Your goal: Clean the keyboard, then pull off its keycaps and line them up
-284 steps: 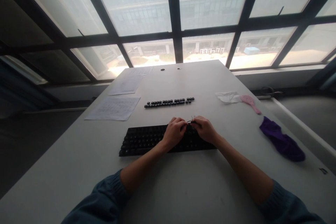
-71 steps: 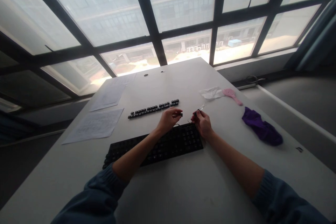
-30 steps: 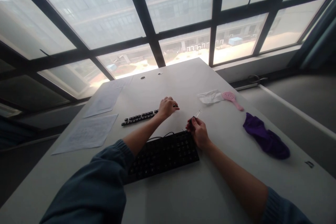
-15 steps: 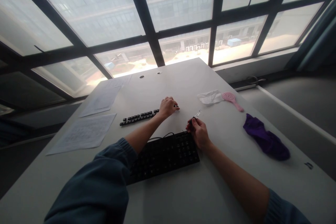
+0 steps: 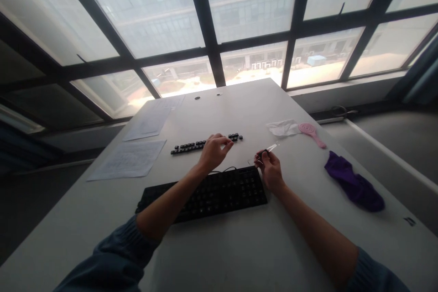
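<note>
My left hand (image 5: 215, 149) hovers over two short rows of loose black keycaps (image 5: 187, 148). Its thumb and forefinger point right, slightly apart, and nothing shows between them. One keycap (image 5: 241, 138) stands at the right end of the rows. My right hand (image 5: 271, 171) is closed round the dark handle of a keycap puller (image 5: 273, 147), whose thin wire prongs point up and right. Below both hands lies a black keyboard (image 5: 219, 198), partly covered by my left forearm. Its cable (image 5: 230, 169) curls along the back edge.
Printed sheets (image 5: 128, 159) lie on the left of the white table (image 5: 219, 255). To the right are a white tissue (image 5: 282, 127), a pink hairbrush (image 5: 311, 134), a purple cloth item (image 5: 354, 182) and a small dark piece (image 5: 409, 221). Windows rise behind the table.
My left hand has drawn back left from the right end of the keycap rows, uncovering keycaps there. My right hand still holds the puller. The whole view has shifted slightly.
</note>
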Action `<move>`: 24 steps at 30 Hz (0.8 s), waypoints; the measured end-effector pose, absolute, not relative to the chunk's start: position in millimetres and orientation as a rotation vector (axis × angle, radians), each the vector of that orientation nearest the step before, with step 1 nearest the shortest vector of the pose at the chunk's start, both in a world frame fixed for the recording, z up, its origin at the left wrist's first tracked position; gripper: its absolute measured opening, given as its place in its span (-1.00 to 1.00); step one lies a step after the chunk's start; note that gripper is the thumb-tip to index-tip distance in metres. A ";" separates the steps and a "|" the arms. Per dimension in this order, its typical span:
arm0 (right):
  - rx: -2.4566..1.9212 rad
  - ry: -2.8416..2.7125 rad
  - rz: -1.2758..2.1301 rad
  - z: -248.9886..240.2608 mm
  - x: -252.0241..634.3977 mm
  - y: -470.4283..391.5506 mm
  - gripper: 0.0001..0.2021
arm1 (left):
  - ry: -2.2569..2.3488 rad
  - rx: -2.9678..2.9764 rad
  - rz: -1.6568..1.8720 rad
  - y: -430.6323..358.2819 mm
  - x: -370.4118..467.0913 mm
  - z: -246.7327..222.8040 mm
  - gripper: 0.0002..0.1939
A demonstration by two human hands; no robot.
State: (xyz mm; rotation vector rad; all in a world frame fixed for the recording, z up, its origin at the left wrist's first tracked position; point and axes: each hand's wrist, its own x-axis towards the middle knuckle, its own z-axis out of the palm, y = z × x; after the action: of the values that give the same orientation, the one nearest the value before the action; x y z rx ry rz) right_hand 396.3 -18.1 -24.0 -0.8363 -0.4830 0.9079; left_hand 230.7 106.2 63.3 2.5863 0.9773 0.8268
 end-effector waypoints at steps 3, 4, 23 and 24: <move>-0.911 -0.591 0.820 -22.2 397.0 -22.4 -0.69 | 0.981 2.522 0.782 76.4 215.6 56.3 -0.78; -0.928 -0.637 0.802 -21.3 396.5 -23.7 -0.70 | 0.979 2.505 0.756 68.3 212.8 53.1 -0.78; -1.123 -1.502 0.583 -10.0 394.0 -30.2 -0.81 | 0.905 2.439 0.726 31.3 208.7 10.1 -0.79; -1.115 -1.540 0.583 -10.0 393.9 -29.1 -0.81 | 0.911 2.444 0.727 31.2 208.7 9.5 -0.80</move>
State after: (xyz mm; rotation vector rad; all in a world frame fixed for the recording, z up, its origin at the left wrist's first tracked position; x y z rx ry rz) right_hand 393.9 -29.1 -10.0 -1.1146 -1.5397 0.5831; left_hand 208.7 31.2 9.5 2.4438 0.9106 0.7273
